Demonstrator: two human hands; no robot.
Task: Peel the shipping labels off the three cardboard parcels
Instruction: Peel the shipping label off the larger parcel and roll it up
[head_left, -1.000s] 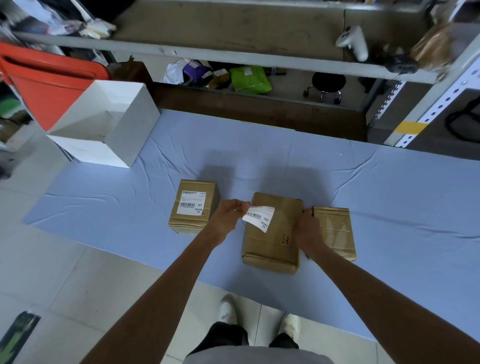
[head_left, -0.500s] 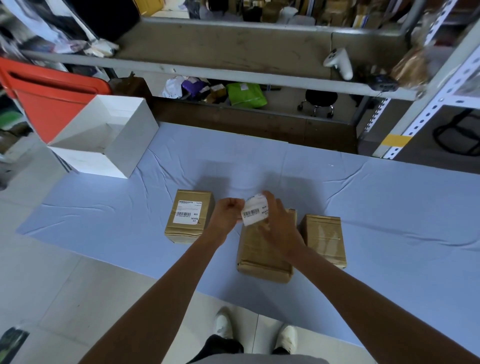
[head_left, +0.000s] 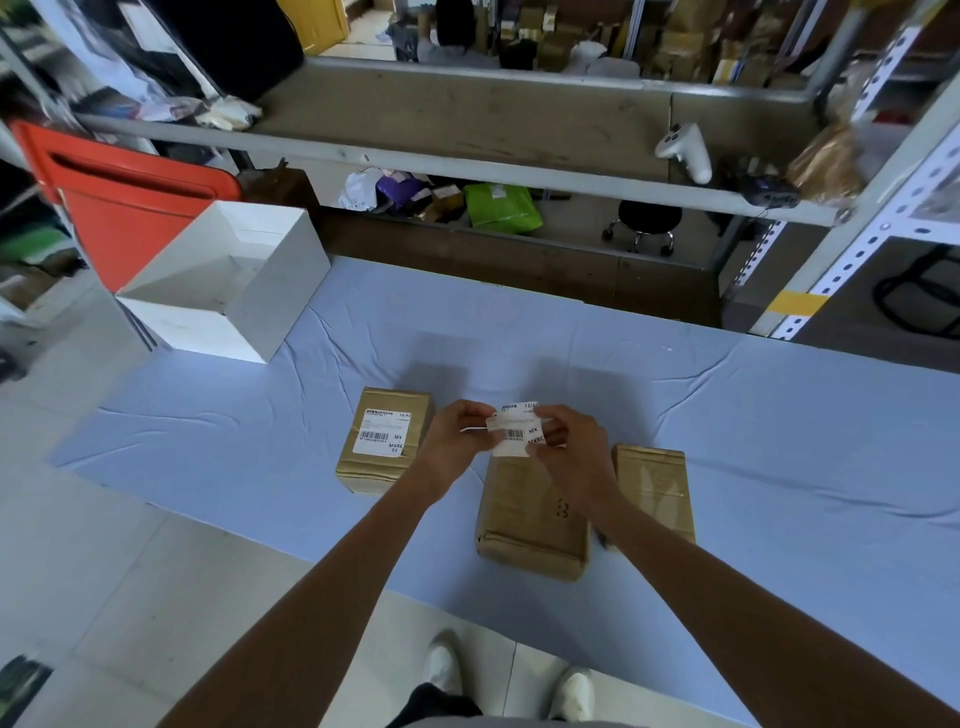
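Desk (head_left: 727, 415): covered in a blue cloth, creased, and carrying all the task items.

White box (head_left: 223, 291): open, standing at the desk's 10 o'clock corner, well apart from the parcels. It is probably the bin for waste labels.

Parcels: three cardboard cartons in a row near the desk's 6 o'clock edge.
- The middle parcel (head_left: 530, 519) shows a bare top with a faint printed mark.
- The right parcel (head_left: 654, 493), just beside it at 3 o'clock, shows tape and no label.
- The left parcel (head_left: 384, 441), at 9 o'clock, carries its label (head_left: 382, 432) flat on top.

Hands: the left hand (head_left: 457, 441) and right hand (head_left: 566, 457) are close together over the middle parcel's 12 o'clock end. Both pinch the peeled label (head_left: 517, 431), one at each side.

Peeled label: it is held printed face up and partly creased. Whether its lower edge is clear of the carton cannot be told.

Assessment: two parcels appear done and one remains. The step in hand looks like disposing of the peeled label.
- Fold the sticky side onto itself so it does not cling to the fingers.
- Release it into the white box.
- On the left parcel, steady the carton with one hand and lift a corner.
- Pull low and slowly to avoid tearing the paper.
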